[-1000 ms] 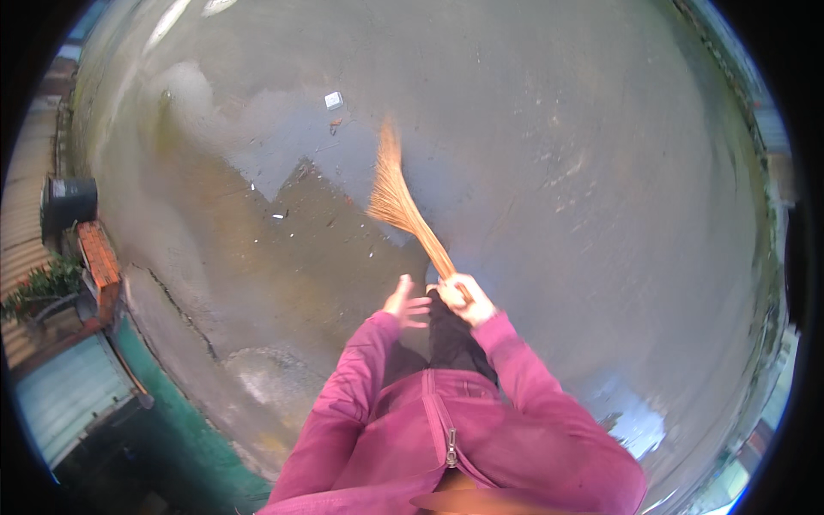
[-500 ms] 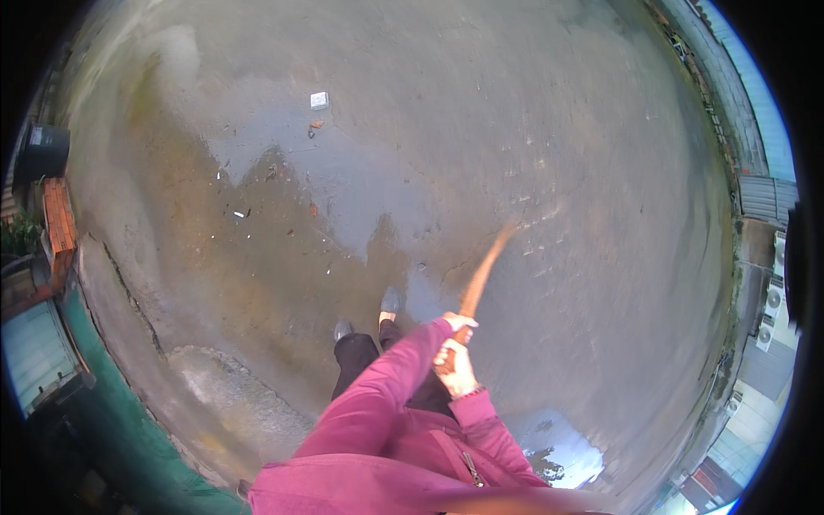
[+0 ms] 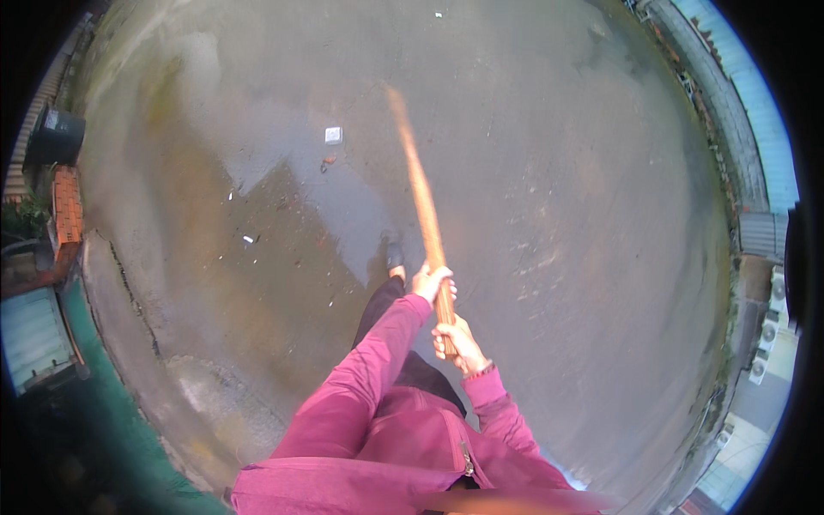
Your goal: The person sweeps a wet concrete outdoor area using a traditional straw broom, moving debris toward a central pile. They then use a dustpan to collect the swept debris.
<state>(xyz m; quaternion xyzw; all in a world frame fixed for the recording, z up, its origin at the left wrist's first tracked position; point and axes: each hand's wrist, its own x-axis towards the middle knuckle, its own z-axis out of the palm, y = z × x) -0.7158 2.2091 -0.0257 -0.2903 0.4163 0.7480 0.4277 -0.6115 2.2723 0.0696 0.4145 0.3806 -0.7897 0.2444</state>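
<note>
Both hands wrapped on broom – fingers at near end, bristles fwd

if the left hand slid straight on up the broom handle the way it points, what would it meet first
Only more of the long orange-brown broom handle; beyond the left hand nothing grips or blocks it, though its far end is blurred.

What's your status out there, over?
Left hand and right hand both gripping broom. Broom raised forward over wet pavement. White scrap and small litter lie ahead-left.

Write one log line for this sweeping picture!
left hand: grips broom | right hand: grips handle end | ground: wet concrete, litter
</note>
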